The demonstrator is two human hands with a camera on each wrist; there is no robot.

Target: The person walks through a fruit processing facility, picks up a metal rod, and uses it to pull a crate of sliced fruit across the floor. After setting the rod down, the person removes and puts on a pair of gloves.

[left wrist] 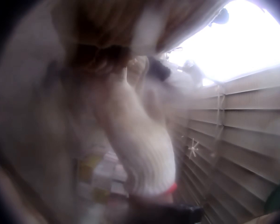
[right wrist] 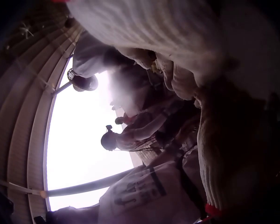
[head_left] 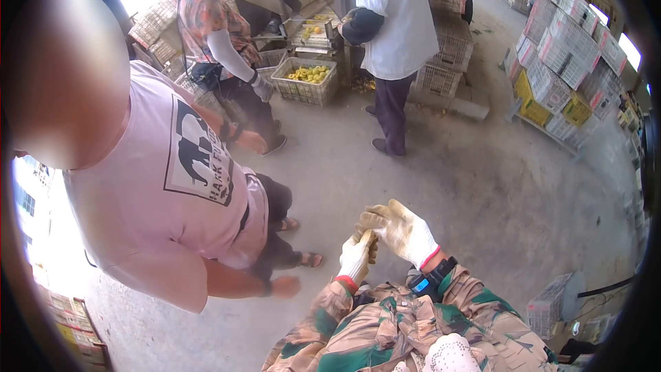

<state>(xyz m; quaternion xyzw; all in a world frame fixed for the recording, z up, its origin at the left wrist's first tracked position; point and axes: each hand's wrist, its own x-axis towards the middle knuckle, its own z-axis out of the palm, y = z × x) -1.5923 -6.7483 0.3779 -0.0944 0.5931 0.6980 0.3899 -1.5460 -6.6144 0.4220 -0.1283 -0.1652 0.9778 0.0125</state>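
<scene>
Both hands wear off-white knit gloves with yellow-brown fingers and red cuff edges. In the head view the left hand (head_left: 357,256) is raised in front of the body, its fingers curled and its thumb up against the right hand's fingertips. The right hand (head_left: 405,231) lies slightly higher, its fingers pointing left over that thumb. Nothing separate from the gloves shows between them. The left wrist view is blurred and shows a pale glove (left wrist: 142,144). Ribbed glove fabric (right wrist: 149,25) fills the top of the right wrist view; the contact between the hands is dark there.
A person in a pink T-shirt (head_left: 172,186) stands close at the left. Two people stand ahead by a machine (head_left: 310,34) and a crate of yellow fruit (head_left: 306,86). Stacked crates (head_left: 558,55) stand at the right; another crate (head_left: 549,306) lies at the lower right.
</scene>
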